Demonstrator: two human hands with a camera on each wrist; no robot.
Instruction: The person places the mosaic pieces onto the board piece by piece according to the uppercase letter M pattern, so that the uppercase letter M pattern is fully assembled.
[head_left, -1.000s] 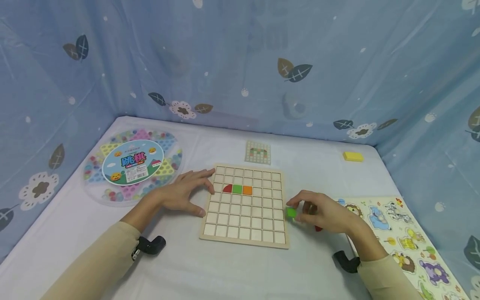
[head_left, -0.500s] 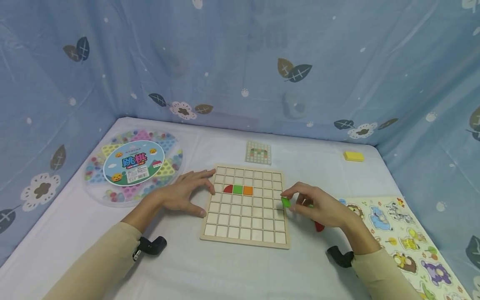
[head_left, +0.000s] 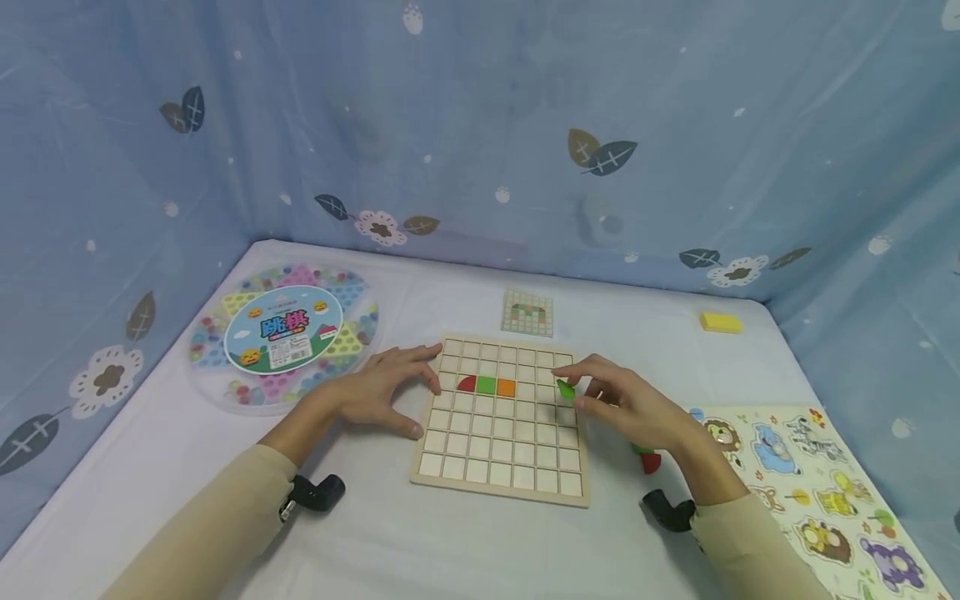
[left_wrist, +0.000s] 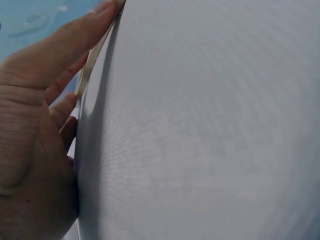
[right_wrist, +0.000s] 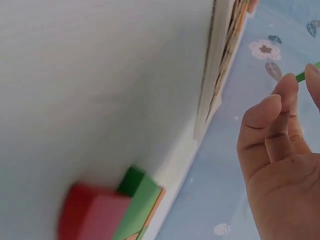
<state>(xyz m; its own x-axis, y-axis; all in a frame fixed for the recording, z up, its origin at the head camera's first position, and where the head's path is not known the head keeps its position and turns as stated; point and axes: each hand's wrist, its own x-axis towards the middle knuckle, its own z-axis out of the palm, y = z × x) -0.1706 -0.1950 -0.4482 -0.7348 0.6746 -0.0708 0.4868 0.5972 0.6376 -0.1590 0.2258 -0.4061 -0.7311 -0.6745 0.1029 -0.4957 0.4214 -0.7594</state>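
Note:
A wooden grid board lies flat on the white table. In one of its rows sit a red quarter-circle tile, a green square tile and an orange square tile, side by side. Fingers and thumb spread, my left hand rests against the board's left edge. My right hand pinches a green tile, tilted, between thumb and fingertips over the board's right side. Below that hand are loose red and green pieces, partly hidden in the head view.
Behind the board lies a small pattern card. A round Chinese checkers set stands at the left. On the right are an animal puzzle board and a yellow block. Blue curtains enclose the table.
My right hand has lifted the green tile from beside the board's right edge and carried it up over the right columns. The left hand has stayed at the left edge. The head view has shifted slightly.

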